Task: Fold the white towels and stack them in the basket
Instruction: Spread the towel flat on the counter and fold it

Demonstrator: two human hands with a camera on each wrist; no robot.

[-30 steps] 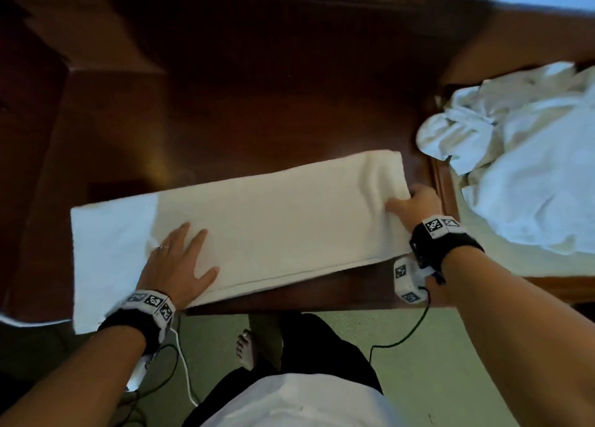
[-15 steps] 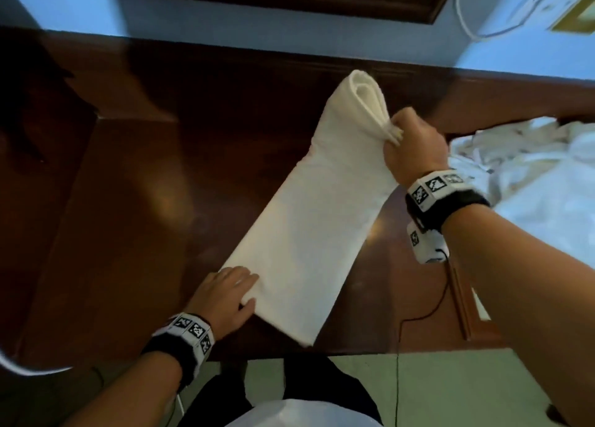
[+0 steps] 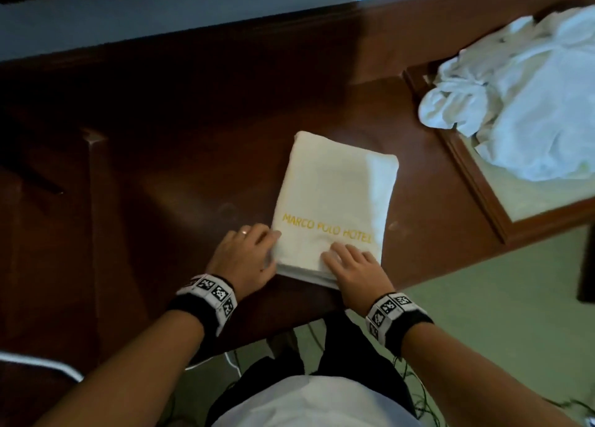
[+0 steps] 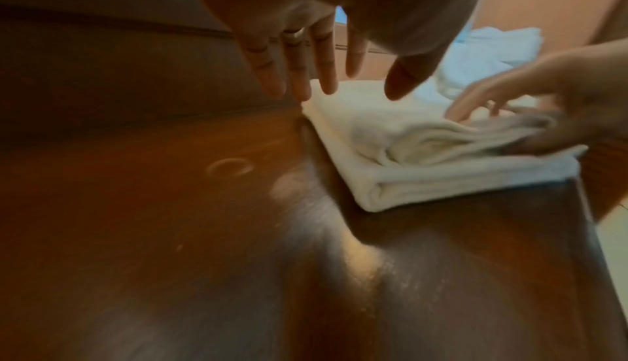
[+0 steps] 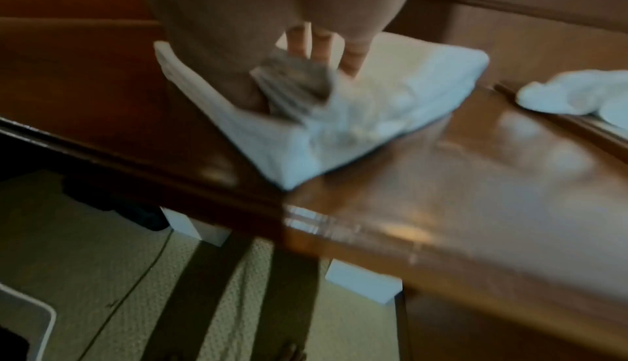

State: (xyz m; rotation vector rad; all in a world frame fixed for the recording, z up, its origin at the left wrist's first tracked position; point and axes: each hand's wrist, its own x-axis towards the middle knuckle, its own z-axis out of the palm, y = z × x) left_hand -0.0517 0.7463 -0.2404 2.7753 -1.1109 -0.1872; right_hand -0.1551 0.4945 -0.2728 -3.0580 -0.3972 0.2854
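At the near edge of the dark wooden desk (image 3: 180, 181), we have 1 white towel (image 3: 335, 198) folded into a thick rectangle, its yellow "MARCO POLO HOTEL" lettering (image 3: 326, 229) face up. Its near end lies just inside the desk's front edge.

Our left hand (image 3: 246, 256) rests at the towel's near left corner, fingers straight and slightly spread, their tips touching the left side of the folded stack; the left wrist view shows them extended, gripping nothing.

Our right hand (image 3: 354, 267) lies on the towel's near right corner. The fingers are spread flat on top, while the right wrist view, though blurred, shows the thumb tucked under bunched layers at that corner, so it appears to pinch the near edge.

Farther right, at the desk's right end, a loose heap of unfolded white towels (image 3: 528, 94) sits on a wood-framed tray (image 3: 476, 181).

We judge that the folding of this towel is finished or nearly so, and that we are squaring and flattening the last fold. The next move calls for lifting the bundle with both hands supporting it so the layers hold, then carrying it to the basket. No basket is clearly visible in these views, so we cannot tell where it stands.
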